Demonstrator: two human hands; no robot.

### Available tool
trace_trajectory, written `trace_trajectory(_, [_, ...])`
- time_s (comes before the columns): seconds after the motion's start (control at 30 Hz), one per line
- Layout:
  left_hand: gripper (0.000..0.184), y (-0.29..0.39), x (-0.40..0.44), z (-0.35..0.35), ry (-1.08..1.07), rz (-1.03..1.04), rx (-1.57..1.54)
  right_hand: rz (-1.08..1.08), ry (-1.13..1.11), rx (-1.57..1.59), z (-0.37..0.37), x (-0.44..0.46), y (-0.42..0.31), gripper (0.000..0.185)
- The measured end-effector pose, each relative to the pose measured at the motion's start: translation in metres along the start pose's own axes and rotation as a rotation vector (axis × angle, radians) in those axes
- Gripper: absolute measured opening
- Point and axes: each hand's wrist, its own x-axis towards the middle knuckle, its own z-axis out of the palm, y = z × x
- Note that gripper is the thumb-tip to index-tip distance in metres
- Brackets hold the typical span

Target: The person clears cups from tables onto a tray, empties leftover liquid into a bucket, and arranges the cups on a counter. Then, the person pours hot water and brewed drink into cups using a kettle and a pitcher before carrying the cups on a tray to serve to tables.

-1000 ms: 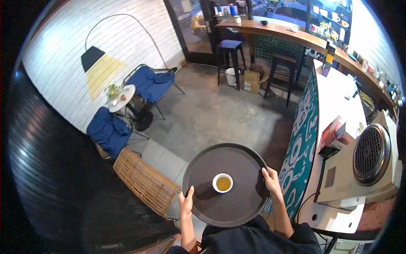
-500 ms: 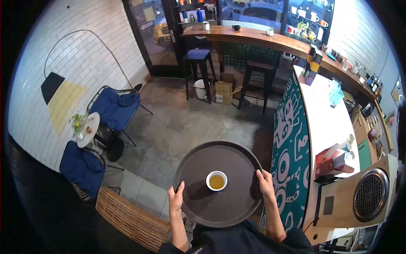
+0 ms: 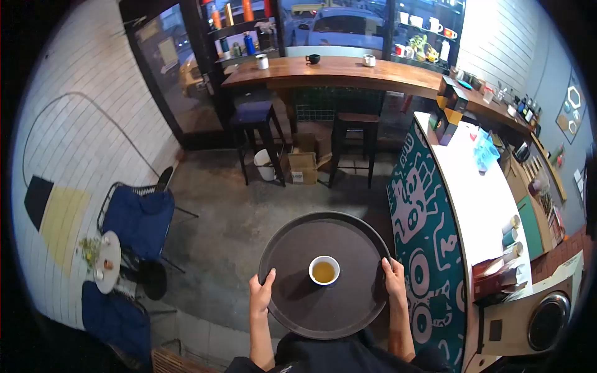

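Observation:
A round dark brown tray [image 3: 292, 304] is held level in front of my body. My left hand [image 3: 262, 292] grips its left rim, thumb on top and fingers hidden underneath. On the opposite rim, my right hand [image 3: 393, 278] holds it the same way. Near the middle of the tray stands a small white cup [image 3: 324, 271], upright, with amber liquid inside. Neither hand touches the cup.
Ahead, a wooden bar [image 3: 336, 68] carries several cups, with a blue-topped stool [image 3: 254, 113], a dark stool [image 3: 356, 118] and a cardboard box [image 3: 303, 169] below. A white-topped counter [image 3: 469, 199] runs along the right. Blue-cushioned chairs [image 3: 138, 224] and a small round table [image 3: 109, 248] are left.
I have moved forward, so the bar and stools appear nearer, and the view has shifted to the right. The tray and cup stay in both hands' hold, nearly unchanged.

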Motion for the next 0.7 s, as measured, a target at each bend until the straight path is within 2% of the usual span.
trace_trajectory(0.1, [0.024, 0.008, 0.041, 0.006, -0.033, 0.006, -0.029, 0.015, 0.035, 0.005, 0.016, 0.029, -0.003, 0.027])
trace_trajectory(0.17, [0.024, 0.029, 0.059, 0.019, 0.048, -0.051, 0.091, 0.039, 0.064, 0.039, 0.029, 0.049, -0.012, 0.027])
trace_trajectory(0.27, [0.024, 0.023, 0.107, 0.028, -0.018, -0.002, 0.023, 0.009, 0.079, 0.086, 0.042, 0.089, -0.01, 0.026])
trace_trajectory(0.33, [0.024, 0.037, 0.136, 0.043, -0.053, 0.003, 0.002, 0.006, 0.071, -0.006, 0.045, 0.122, -0.003, 0.026])
trace_trajectory(0.43, [0.023, 0.054, 0.172, 0.064, 0.067, -0.054, 0.07, 0.052, 0.046, 0.024, 0.058, 0.174, -0.005, 0.026])
trace_trajectory(0.5, [0.023, 0.05, 0.206, 0.077, 0.084, 0.019, 0.021, 0.066, 0.019, 0.053, 0.063, 0.216, -0.008, 0.027])
trace_trajectory(0.53, [0.023, 0.049, 0.227, 0.078, 0.019, 0.048, -0.011, 0.045, 0.016, 0.031, 0.068, 0.238, -0.009, 0.026])
trace_trajectory(0.63, [0.024, 0.066, 0.271, 0.091, 0.023, 0.061, -0.007, 0.007, -0.008, 0.015, 0.086, 0.293, -0.024, 0.026])
trace_trajectory(0.7, [0.024, 0.086, 0.292, 0.109, 0.181, 0.016, 0.072, 0.025, 0.003, -0.02, 0.095, 0.324, -0.032, 0.025])
